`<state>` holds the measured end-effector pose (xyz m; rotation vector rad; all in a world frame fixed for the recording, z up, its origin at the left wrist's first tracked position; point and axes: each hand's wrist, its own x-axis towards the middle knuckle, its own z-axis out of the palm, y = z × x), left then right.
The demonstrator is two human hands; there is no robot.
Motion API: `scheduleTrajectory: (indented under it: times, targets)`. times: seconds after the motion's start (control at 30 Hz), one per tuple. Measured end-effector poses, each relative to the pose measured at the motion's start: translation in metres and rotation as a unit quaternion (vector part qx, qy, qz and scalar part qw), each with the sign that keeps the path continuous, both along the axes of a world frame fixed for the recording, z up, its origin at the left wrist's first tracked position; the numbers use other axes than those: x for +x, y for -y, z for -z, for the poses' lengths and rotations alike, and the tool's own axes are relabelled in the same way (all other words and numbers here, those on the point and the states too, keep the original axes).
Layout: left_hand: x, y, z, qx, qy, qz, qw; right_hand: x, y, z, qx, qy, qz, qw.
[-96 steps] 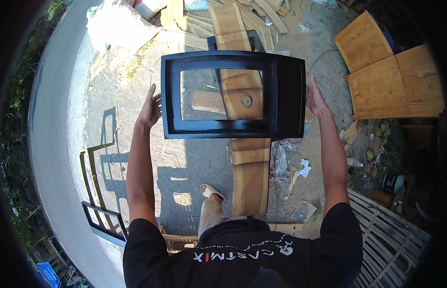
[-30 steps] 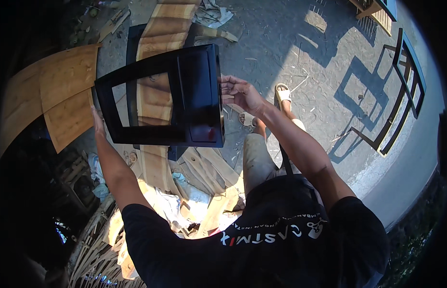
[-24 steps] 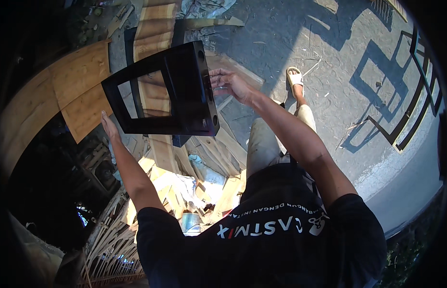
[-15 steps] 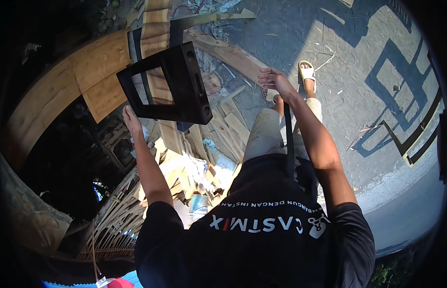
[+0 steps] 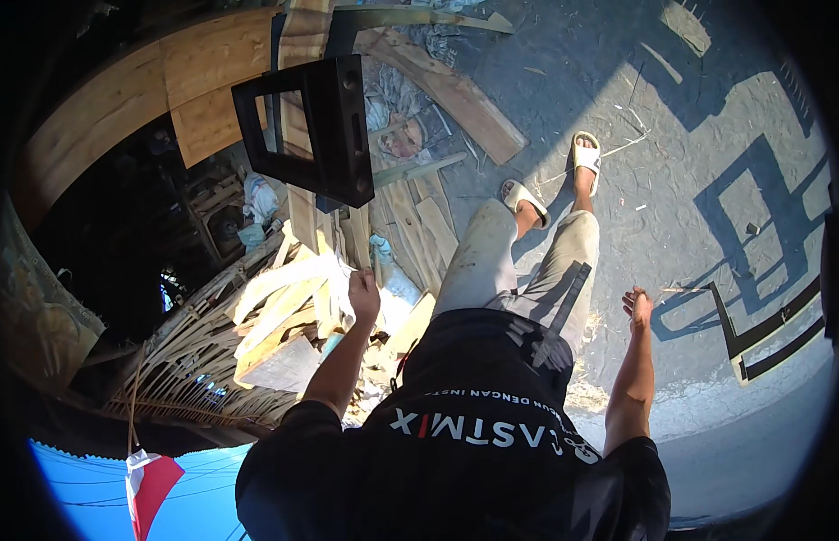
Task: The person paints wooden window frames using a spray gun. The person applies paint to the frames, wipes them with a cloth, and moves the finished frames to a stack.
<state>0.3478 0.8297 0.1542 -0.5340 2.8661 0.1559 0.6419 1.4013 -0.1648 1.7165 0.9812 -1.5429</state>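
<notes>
A black boxy frame (image 5: pixel 350 135) with a rectangular opening and slots cut in its side rests ahead of me on the left. It stands over a brown plank, apart from both hands. My left hand (image 5: pixel 363 296) is closed, its fingers curled, in front of a sunlit heap of wood offcuts (image 5: pixel 288 302); nothing shows in it. Out to the right, my right hand (image 5: pixel 637 307) hangs open over the grey ground with its fingers apart, holding nothing.
Brown boards (image 5: pixel 212 72) lie at the far left, and a long plank (image 5: pixel 442 86) lies on the ground beyond the black frame. Thin dark frame pieces (image 5: pixel 775 325) lean at the right. A red and white flag (image 5: pixel 153 487) hangs at lower left.
Both hands have drawn back from near the black frame. The left moved nearer my body and curled; the right swung out to the right. My view has shifted, and the feet have moved.
</notes>
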Motion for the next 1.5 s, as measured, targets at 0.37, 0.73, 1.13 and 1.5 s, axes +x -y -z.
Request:
scheduleTrajectory:
  times: [0.37, 0.73, 1.13, 1.5]
  targets:
    - [0.182, -0.185, 0.228, 0.244, 0.566, 0.056, 0.785, -0.093, 0.086, -0.031, 0.111, -0.194, -0.340, 0.913]
    - [0.357, -0.279, 0.289, 0.159, 0.462, -0.037, 0.872, 0.092, -0.010, 0.008, 0.217, -0.195, -0.637, 0.713]
    - [0.433, -0.353, 0.303, -0.005, 0.275, 0.055, 0.960, 0.179, -0.097, 0.051, 0.161, -0.218, -0.557, 0.785]
    - [0.433, -0.385, 0.305, -0.009, 0.285, 0.035, 0.958, 0.147, -0.118, 0.027, 0.111, -0.197, -0.540, 0.810]
